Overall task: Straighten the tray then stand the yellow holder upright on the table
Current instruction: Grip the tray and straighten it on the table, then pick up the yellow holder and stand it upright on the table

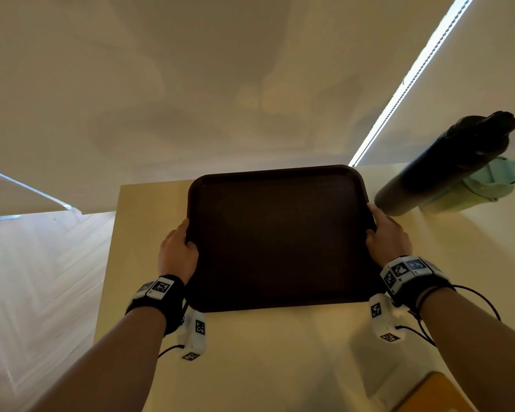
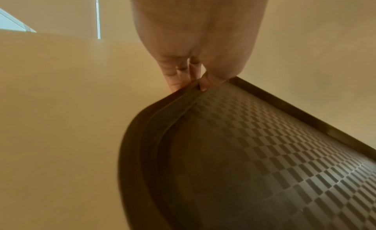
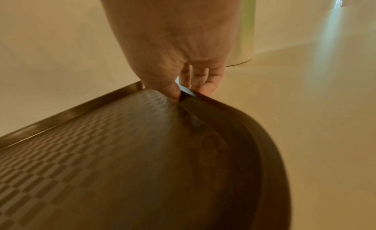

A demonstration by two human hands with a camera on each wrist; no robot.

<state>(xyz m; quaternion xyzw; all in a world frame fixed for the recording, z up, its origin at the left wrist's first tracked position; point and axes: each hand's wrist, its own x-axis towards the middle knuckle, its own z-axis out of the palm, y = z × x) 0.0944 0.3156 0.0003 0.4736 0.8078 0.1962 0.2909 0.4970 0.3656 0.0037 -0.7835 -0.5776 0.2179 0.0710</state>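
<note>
A dark brown tray with a checkered textured floor lies flat on the pale table, its edges roughly square to the table's far edge. My left hand grips the tray's left rim, thumb on top and fingers under, as the left wrist view shows at the rim. My right hand grips the right rim the same way. A yellow object, likely the holder, shows only partly at the bottom right corner of the head view.
A dark cylindrical bottle and a pale green lidded container stand at the table's far right, close to my right hand. The table's left edge drops to a wood floor. A wall runs behind the table.
</note>
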